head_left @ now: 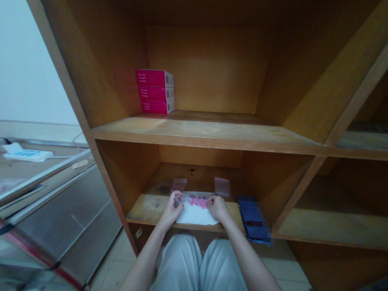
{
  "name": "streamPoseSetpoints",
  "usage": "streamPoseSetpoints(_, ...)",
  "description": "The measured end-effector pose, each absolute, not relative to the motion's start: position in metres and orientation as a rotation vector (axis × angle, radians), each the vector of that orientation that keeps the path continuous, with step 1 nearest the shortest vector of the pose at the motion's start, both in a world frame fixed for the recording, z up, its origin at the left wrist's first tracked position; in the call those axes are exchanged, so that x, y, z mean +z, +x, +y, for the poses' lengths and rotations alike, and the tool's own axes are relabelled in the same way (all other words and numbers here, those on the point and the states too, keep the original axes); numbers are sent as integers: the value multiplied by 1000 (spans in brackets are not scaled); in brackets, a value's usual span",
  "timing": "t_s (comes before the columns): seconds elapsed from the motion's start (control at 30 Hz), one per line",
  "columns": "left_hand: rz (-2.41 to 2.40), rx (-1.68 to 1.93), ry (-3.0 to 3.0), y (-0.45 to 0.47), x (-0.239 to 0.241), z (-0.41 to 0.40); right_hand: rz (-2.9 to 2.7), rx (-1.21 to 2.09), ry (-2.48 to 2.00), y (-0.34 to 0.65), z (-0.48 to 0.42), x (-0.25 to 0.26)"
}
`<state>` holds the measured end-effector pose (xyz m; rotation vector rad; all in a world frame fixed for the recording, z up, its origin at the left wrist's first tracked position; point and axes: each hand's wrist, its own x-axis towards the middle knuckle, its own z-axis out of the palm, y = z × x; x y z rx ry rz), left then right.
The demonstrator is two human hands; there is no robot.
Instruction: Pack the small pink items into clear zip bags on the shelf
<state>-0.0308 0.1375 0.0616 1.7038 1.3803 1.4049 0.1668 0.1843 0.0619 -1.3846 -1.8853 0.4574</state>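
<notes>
A white sheet of paper [195, 216] lies on the lower shelf, with many small round pink beads or pills [198, 202] spread over its far half. My left hand [173, 207] is at the sheet's left edge, its fingers closed round a small see-through plastic item [178, 199] whose exact kind is unclear. At the right end of the pink pieces, my right hand [218, 206] has its fingers curled and pinched together; anything between them is hidden. Behind the left hand lies a small clear bag with pink contents [179, 184]. Another small clear zip bag [222, 186] lies behind the right hand.
A dark blue flat packet or folder [253, 217], partly blurred out, lies right of the sheet at the shelf edge. Several pink boxes [155, 92] are stacked on the upper shelf [209, 131]. A glass-sided metal-framed counter [77, 211] stands left of the cabinet.
</notes>
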Motion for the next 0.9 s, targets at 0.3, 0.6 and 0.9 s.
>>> streamPoseSetpoints(0.3,1362,1409,1704,-30,67,136,-1499,610,-1115,137,184,96)
streamPoseSetpoints(0.6,1274,1452,1667,-32,63,139,-1722,585,-887,95,165,108)
streamPoseSetpoints(0.9,1270,1450,1616,-31,63,137,-1740,653,-1045,123,175,107)
